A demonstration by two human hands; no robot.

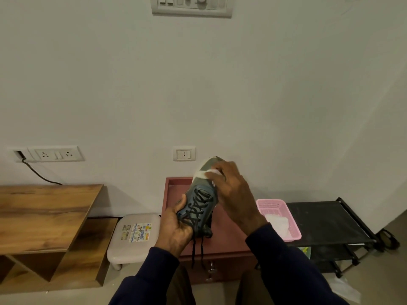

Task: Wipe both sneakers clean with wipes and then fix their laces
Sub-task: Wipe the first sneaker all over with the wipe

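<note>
A dark blue-grey sneaker (199, 199) with black laces is held up in the air, toe pointing away toward the wall. My left hand (178, 227) grips it around the heel and side. My right hand (231, 192) presses a white wipe (207, 172) onto the toe area. Two loose lace ends (197, 249) dangle below the heel. A second dark shoe is partly hidden behind the held one at the heel (208, 232).
A reddish-brown cabinet (222, 245) stands under the sneaker. A pink basket (278, 219) with white wipes sits at its right edge. A black shoe rack (326, 221) is to the right, a white stool (134, 236) and a wooden shelf unit (44, 216) to the left.
</note>
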